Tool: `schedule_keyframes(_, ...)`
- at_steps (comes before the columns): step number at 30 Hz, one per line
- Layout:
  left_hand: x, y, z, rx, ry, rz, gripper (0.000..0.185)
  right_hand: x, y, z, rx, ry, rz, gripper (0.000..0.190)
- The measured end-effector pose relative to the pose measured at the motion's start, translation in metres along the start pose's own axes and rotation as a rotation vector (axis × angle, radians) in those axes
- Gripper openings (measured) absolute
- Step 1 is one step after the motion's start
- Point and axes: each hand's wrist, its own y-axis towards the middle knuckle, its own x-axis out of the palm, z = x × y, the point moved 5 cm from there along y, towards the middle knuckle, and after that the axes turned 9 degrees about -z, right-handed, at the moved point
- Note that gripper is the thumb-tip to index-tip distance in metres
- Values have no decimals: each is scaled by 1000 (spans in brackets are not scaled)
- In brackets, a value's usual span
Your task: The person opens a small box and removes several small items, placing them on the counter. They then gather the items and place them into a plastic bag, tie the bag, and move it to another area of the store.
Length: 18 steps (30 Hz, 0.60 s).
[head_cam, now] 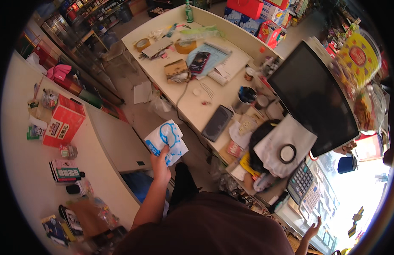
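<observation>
My left hand [161,162] grips a white plastic bag with blue print [170,137], held above the floor between two counters. At the lower right, beside the glass counter, my right hand [312,229] has its fingers apart and holds nothing. On the counter ahead lie a dark smartphone [217,123], a lit phone in a dark red case [200,62] with a cable, and rolls of brown tape [185,47]. A grey plastic bag [288,143] with a black ring-shaped roll [287,153] on it lies near a desk calculator [300,182].
A large black monitor [313,95] stands at the right. A green glass bottle [188,12] stands at the counter's far end. The left counter holds a red box [64,121], books [65,172] and jars. A stool [118,54] stands on the floor beyond.
</observation>
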Motion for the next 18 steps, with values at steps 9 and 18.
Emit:
schedule_keyframes(9,-114,130,75,6,57,64,38,48,-42,-425,-371,520,135,20)
schedule_keyframes(18,-203,206,140,16,17,250,44,169,-97,-719,-714,501,-342,15)
